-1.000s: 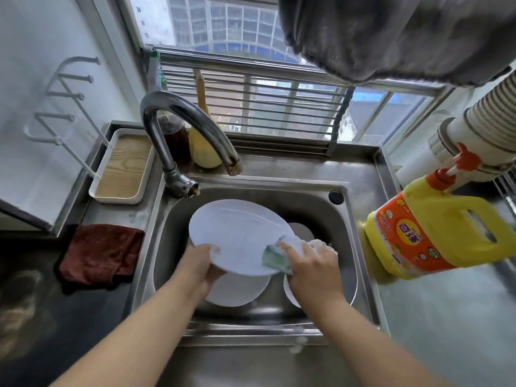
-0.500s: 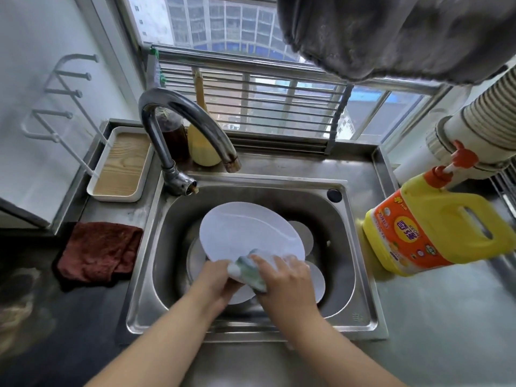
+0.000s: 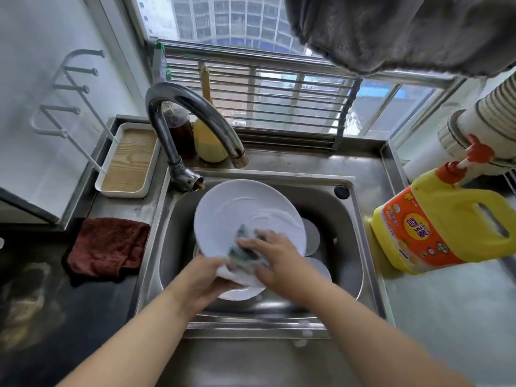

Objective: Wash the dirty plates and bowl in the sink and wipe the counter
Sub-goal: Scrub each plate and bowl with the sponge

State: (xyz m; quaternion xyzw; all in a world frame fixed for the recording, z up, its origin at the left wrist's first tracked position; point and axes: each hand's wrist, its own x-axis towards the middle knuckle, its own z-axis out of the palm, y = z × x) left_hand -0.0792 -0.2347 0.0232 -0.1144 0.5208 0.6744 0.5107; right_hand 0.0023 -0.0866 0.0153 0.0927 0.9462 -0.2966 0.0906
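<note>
Forearms reach in from the near edge, and we see both hands meeting over the steel sink (image 3: 360,247). Our left hand (image 3: 203,277) grips the near rim of a large white plate (image 3: 240,213), fingers curled under it, holding it tilted above the basin. Our right hand (image 3: 275,261) presses a soapy sponge (image 3: 245,251) against the plate's lower face, fingers curled over it; the sponge is blurred, showing green and white. Thin streaks of foam arc across the plate.

Under the held plate, more white dishes (image 3: 312,236) lie in the basin, their edges peeking out on the right and near side; we cannot tell plates from the bowl among them.

Left of the sink, a dark red cloth (image 3: 107,247) lies crumpled on the counter. Right of the sink stands a yellow detergent jug (image 3: 446,219) with an orange label and an orange pump top.

Farther back, the curved metal faucet (image 3: 192,113) arches over the plate, its spout ending just above the plate's far rim. Behind it stand a dark bottle (image 3: 180,129) and a yellow brush-like utensil (image 3: 208,141) with a wooden handle. A white tray (image 3: 128,160) with a wood-grain bottom sits at the far left corner, and a white wire rack (image 3: 67,90) hangs on the wall above it. A barred window runs along the back, with a grey cloth (image 3: 405,32) hanging at the top right.
</note>
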